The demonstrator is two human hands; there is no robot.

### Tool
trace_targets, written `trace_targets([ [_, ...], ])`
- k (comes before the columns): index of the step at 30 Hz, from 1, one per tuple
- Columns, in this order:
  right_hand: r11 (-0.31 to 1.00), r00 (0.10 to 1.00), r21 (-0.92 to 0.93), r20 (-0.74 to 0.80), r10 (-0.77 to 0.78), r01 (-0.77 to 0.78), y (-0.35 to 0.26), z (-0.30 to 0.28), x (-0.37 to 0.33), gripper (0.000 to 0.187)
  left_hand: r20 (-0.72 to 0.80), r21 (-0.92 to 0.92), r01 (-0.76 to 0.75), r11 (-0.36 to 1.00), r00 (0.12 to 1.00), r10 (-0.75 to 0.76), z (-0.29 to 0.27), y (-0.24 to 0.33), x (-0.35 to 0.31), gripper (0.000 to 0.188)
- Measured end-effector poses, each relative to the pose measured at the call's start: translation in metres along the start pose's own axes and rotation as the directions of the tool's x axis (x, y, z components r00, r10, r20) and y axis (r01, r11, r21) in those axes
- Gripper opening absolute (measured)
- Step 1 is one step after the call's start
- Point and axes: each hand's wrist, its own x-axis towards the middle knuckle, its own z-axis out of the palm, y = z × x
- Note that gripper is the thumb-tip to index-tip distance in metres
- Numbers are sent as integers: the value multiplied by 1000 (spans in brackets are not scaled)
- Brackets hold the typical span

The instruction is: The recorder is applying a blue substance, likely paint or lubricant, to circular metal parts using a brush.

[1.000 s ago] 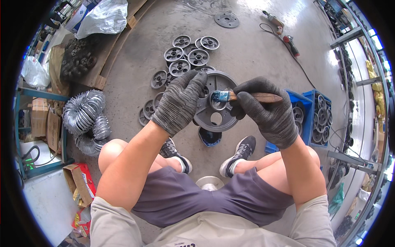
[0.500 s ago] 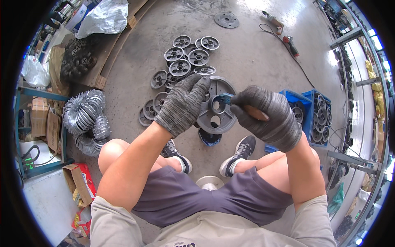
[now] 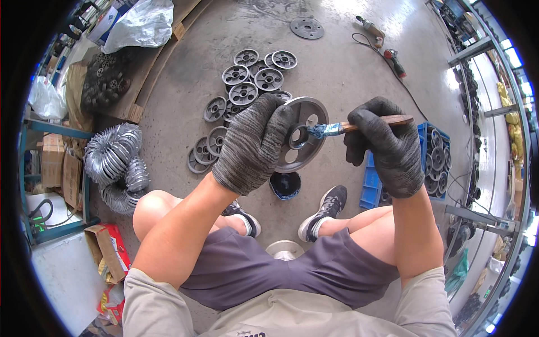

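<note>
At centre, the grey knit-gloved left hand clamps a round grey metal wheel by one side, leaving its middle accessible to a blue-bristled, wooden-handled brush pinched in the likewise-gloved right hand; below, a black, blue-edged pot sits within reach

The gap between left hand and right hand is spanned by a metal wheel and paintbrush; over the floor beyond, passage is left between piled wheels and power tools.
</note>
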Motion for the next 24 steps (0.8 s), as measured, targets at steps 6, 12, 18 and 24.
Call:
trace_targets([
  [6, 986, 997, -155, 50, 66, -57, 7, 21, -4, 22, 20, 103, -222, 970, 975, 221, 2, -8, 1, 22],
  [12, 825, 982, -538, 150, -110, 175, 8, 9, -3, 16, -24, -59, 69, 996, 997, -71, 5, -7, 0, 24],
  [18, 962, 959, -168, -154, -239, 213, -14, -26, -9, 19, -33, -385, 346, 856, 922, -387, -1, -35, 7, 30],
  [24, 912, 871, -226, -287, -398, 343, -20, -75, -14, 24, 130, -400, 453, 797, 889, -439, 12, -63, 9, 39],
])
